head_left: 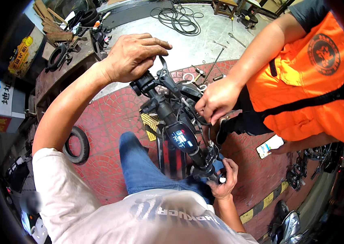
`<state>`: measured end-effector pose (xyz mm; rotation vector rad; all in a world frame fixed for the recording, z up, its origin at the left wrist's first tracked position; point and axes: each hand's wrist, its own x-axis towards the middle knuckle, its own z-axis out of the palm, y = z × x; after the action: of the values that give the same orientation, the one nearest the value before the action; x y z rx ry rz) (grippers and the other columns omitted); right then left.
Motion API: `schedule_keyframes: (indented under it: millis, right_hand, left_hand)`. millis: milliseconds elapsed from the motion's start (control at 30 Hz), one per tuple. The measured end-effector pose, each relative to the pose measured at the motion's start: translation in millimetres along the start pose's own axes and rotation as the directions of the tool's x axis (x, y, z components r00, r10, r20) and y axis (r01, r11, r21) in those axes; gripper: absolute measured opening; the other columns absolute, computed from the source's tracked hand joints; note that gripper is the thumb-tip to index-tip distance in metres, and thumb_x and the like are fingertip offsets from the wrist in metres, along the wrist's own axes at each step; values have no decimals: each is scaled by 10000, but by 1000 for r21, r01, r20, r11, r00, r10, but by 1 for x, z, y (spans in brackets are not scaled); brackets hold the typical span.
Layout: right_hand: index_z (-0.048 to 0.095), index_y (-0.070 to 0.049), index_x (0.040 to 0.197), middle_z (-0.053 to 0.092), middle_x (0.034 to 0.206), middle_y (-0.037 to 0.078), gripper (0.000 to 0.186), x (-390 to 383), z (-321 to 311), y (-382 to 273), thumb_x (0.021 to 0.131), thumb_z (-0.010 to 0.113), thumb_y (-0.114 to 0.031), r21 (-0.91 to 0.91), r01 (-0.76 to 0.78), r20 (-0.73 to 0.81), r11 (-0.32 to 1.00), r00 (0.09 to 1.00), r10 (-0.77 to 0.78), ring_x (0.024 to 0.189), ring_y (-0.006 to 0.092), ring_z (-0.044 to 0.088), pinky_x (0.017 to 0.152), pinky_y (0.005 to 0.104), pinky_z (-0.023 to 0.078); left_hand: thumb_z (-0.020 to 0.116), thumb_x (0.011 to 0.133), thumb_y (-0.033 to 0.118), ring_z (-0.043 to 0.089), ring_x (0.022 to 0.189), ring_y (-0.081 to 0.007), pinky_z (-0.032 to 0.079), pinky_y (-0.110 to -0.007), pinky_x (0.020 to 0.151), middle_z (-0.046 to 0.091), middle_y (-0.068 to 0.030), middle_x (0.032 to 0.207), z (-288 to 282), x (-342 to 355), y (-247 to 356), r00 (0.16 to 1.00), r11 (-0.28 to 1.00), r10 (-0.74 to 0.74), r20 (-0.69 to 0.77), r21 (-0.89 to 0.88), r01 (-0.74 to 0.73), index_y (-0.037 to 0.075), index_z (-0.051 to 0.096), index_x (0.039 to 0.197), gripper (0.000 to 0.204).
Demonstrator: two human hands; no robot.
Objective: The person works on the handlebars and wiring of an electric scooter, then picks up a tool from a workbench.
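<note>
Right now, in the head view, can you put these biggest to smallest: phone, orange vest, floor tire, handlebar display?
1. Orange vest
2. Floor tire and handlebar display: too alike to rank, and the display is nearer the camera
3. Phone

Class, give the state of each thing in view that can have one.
Handlebar, held at both ends
Digital display, lit
Left hand, closed on handlebar
Right hand, closed on handlebar
Phone, screen lit
Tire, lying unmounted
Black cable or hose, loosely coiled
Orange vest, worn

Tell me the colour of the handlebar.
Black; the handlebar shows best in the head view.
</note>
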<state>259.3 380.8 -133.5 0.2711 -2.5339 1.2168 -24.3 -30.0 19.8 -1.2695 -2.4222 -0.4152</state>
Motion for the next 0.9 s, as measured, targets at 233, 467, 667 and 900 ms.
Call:
schedule_keyframes:
  millis: [233,467,667,900]
  right_hand:
    - [619,38,1372,593,1268,189,976,0,-10,17,739,850,-668,-109,-33,75,994,996,41,806,193,638,585,274,513]
    - [650,-1,1358,636,1255,244,907,31,-34,33,631,965,-441,-193,-29,148,981,987,58,913,310,695,635,342,583]
    - [607,-39,1401,626,1291,207,918,72,-56,26,606,962,-330,-343,-12,271,939,956,111,1112,398,683,874,456,610]
    - [582,-46,1418,598,1358,173,890,89,-74,31,683,916,-422,-425,-104,409,899,864,293,1149,400,672,912,489,581]
  left_hand:
    - [604,735,82,695,1046,-310,555,-422,880,728,-82,1269,11,18,0,1000,1000,-5,-1,4,5,56,714,1067,351]
    - [625,760,94,702,1071,-283,548,-427,886,731,-66,1254,28,53,-6,995,996,-85,52,-12,86,71,713,1040,294]
    - [662,849,174,685,1076,-253,533,-427,907,710,-23,1278,38,82,-18,981,985,-158,111,-48,164,91,720,1097,268]
    - [698,859,234,652,1094,-235,528,-415,916,699,-3,1285,41,99,-3,973,986,-164,163,-7,167,127,726,1168,328]
